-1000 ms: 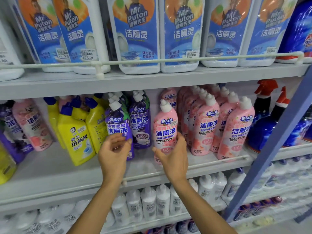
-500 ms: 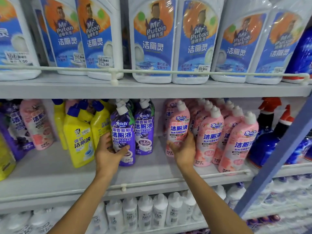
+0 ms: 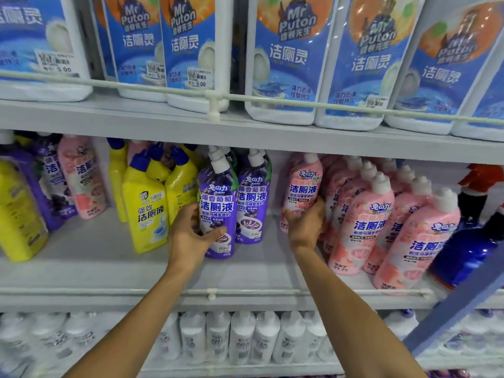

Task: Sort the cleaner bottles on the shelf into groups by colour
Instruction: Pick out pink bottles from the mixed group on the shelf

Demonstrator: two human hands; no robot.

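A purple bottle (image 3: 218,203) is clasped by the left hand (image 3: 188,238). A pink bottle (image 3: 302,189) has its base hidden in the right hand (image 3: 305,227)'s closed grip.

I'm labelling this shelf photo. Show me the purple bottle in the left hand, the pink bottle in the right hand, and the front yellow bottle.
purple bottle (image 3: 216,205): head view, on its label text.
pink bottle (image 3: 302,189): head view, on its label text.
yellow bottle (image 3: 146,214): head view, on its front label.

The top edge at 12 o'clock cuts the tall white bottles (image 3: 283,64). Fingertips of the left hand (image 3: 188,236) hide behind the purple bottle (image 3: 218,197), those of the right hand (image 3: 304,227) behind the pink bottle (image 3: 302,186). Lower-shelf bottles (image 3: 240,336) at 6 o'clock blur.
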